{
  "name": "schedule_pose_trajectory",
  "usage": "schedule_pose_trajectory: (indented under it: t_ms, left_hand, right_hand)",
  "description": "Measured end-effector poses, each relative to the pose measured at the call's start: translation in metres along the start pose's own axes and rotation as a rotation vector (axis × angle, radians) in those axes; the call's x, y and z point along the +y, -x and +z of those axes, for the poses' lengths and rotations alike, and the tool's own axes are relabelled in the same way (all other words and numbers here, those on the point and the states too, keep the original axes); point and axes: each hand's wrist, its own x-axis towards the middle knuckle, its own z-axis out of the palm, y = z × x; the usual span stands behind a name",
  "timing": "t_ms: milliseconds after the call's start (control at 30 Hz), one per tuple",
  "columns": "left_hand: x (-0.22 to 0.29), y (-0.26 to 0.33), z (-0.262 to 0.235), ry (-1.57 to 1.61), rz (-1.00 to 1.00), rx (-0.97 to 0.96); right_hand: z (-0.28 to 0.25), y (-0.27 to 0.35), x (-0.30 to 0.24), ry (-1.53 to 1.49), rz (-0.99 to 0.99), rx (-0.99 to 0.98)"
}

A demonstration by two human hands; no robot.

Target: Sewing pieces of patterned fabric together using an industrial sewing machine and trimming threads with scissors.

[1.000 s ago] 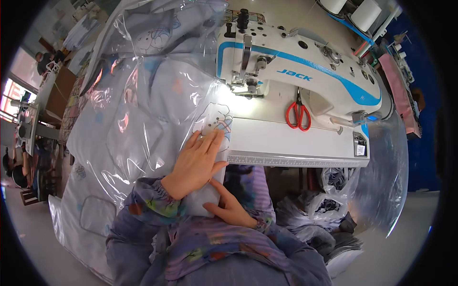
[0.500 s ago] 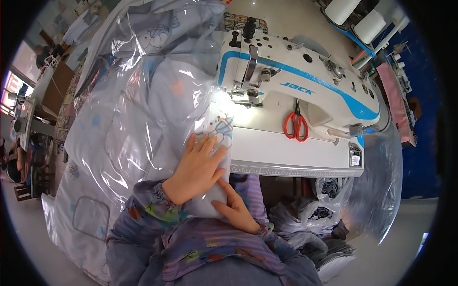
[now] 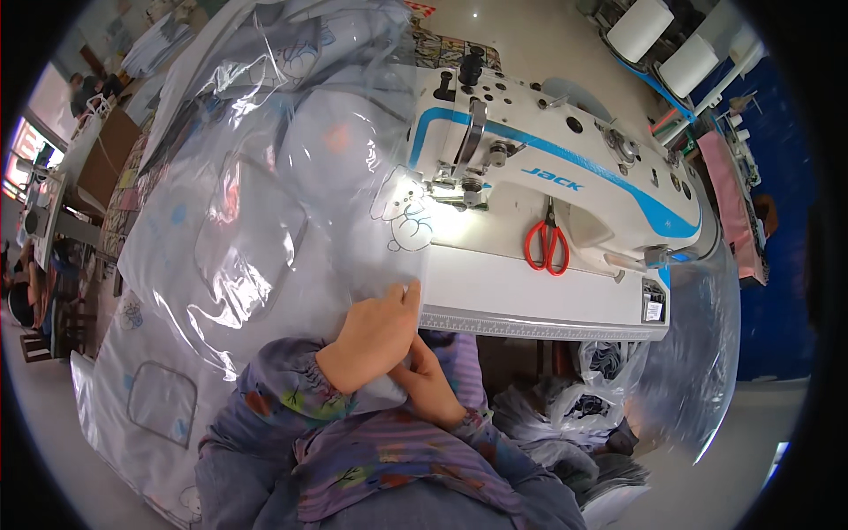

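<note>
Light grey printed fabric [image 3: 353, 256] with clear plastic sheeting [image 3: 168, 265] over it spreads across the left side and under the sewing machine's lit needle area. My left hand [image 3: 375, 340] is closed at the fabric's right edge, its fingers bent and pinching there. Just below and to the right, my right hand [image 3: 431, 386] grips the same edge near my lap, its fingertips partly hidden behind the left hand and fabric. A cartoon animal print [image 3: 411, 221] on the fabric lies beside the presser foot [image 3: 468, 193] of the white and blue sewing machine [image 3: 530, 150].
Red-handled scissors [image 3: 546, 247] lie on the machine bed, whose front carries a ruler strip [image 3: 530, 327]. Bagged fabric bundles [image 3: 583, 397] sit below right. White thread cones [image 3: 640, 29] stand at the upper right. Clear plastic [image 3: 693, 353] hangs off the right end.
My left hand has drawn back toward me from lying spread on the print and has closed at the fabric's edge. My right hand's fingers have curled in. The view has shifted slightly.
</note>
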Motion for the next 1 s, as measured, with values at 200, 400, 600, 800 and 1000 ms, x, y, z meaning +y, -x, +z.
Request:
schedule_pose_trajectory:
  t_ms: [200, 400, 600, 800, 1000]
  left_hand:
    - [-0.007, -0.012, 0.018, 0.076, 0.035, 0.1]
    - [-0.009, -0.025, 0.03, 0.074, -0.018, 0.192]
    - [-0.008, -0.027, 0.025, 0.122, -0.023, 0.284]
    - [-0.017, -0.039, 0.026, 0.074, -0.008, 0.299]
    - [-0.017, -0.038, 0.025, -0.097, -0.003, 0.329]
  right_hand:
    - [0.007, 0.002, 0.004, 0.052, -0.057, 0.035]
    - [0.008, 0.001, -0.003, 0.007, -0.064, 0.035]
    - [0.005, -0.002, -0.01, -0.135, -0.036, 0.093]
    - [-0.006, 0.006, 0.01, 0.091, -0.03, 0.05]
    - [-0.006, 0.005, 0.014, 0.199, -0.042, 0.047]
